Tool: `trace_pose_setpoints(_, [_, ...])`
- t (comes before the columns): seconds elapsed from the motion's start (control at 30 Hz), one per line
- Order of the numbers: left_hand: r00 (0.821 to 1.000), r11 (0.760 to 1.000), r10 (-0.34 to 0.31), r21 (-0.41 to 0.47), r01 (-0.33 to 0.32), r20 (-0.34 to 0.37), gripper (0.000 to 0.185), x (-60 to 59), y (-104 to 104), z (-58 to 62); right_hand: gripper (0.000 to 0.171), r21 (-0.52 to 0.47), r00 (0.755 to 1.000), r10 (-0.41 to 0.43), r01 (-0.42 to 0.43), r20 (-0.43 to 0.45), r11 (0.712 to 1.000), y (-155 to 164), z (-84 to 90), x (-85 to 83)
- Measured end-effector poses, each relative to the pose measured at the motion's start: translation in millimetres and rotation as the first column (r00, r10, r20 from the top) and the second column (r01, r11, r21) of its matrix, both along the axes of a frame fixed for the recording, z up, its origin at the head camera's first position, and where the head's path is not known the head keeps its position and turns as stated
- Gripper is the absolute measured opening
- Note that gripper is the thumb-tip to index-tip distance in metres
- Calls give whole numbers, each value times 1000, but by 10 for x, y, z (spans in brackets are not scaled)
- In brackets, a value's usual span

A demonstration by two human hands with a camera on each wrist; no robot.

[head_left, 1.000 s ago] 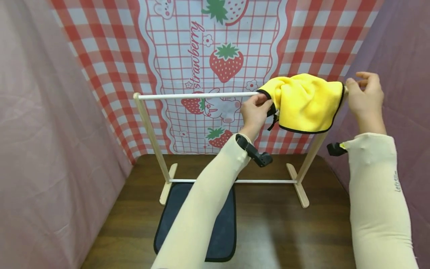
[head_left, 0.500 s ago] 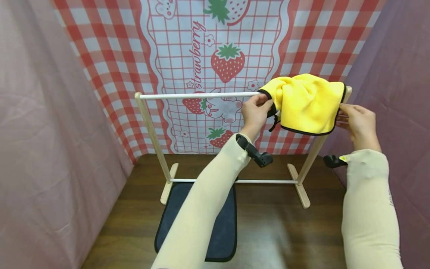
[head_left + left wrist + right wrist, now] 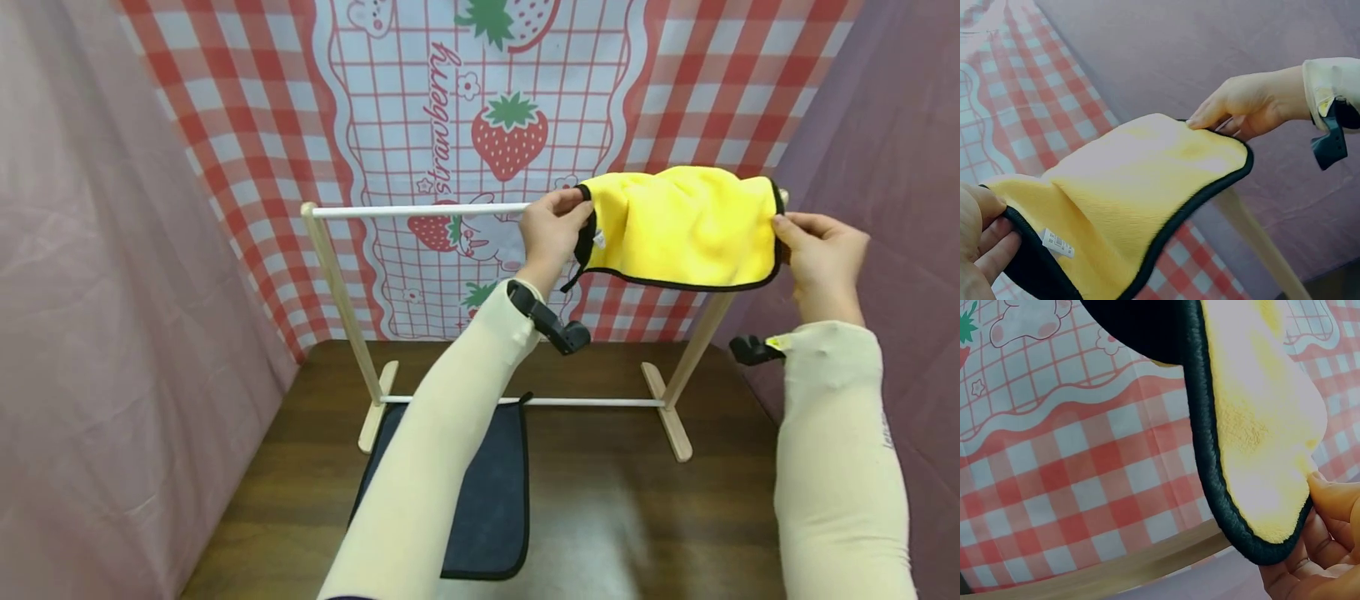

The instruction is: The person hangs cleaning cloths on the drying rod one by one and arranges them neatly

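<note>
A yellow towel [image 3: 682,229] with black edging hangs over the right part of the rack's white top bar [image 3: 420,212]. My left hand [image 3: 551,233] pinches its left edge, close to a small white tag [image 3: 1057,243]. At the opposite edge my right hand [image 3: 828,254] pinches the border between thumb and fingers, as the right wrist view also shows. Between the hands the cloth is spread fairly flat, its front edge hanging below the bar. A dark underside [image 3: 1141,325] shows in the right wrist view.
The wooden rack's left post [image 3: 341,308] and right post [image 3: 701,346] stand on feet on the brown table [image 3: 600,517]. A dark black-edged cloth [image 3: 487,500] lies at the rack's front left, partly behind my left arm. Pink curtains [image 3: 112,292] flank the checked backdrop [image 3: 247,125].
My right hand has come down from the rack's right end and taken the towel's right edge. The left hand has shifted left, and the bunched towel has been pulled wider and smoother.
</note>
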State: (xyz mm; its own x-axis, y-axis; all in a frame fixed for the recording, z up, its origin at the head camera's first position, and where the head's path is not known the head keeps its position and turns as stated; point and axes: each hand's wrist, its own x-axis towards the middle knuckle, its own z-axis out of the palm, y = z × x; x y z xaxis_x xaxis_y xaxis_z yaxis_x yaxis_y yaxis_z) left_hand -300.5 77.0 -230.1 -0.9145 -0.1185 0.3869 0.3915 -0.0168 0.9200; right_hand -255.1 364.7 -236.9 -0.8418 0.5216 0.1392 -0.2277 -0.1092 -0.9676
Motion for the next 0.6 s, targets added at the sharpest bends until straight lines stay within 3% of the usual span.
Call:
trace_pose_setpoints(0.17, [1000, 1000, -15, -9, 15, 7, 20, -26, -149, 78, 3, 68, 1000, -18, 16, 21, 998, 46, 68, -31])
trace_pose_setpoints(0.37, [1000, 1000, -20, -10, 21, 18, 22, -60, -307, 143, 4, 72, 999, 6, -9, 32, 997, 106, 141, -58])
trace_pose_setpoints(0.6, [998, 998, -2, 68, -2, 65, 21, -91, -490, 218, 7, 68, 999, 39, -41, 24, 997, 135, 256, -67])
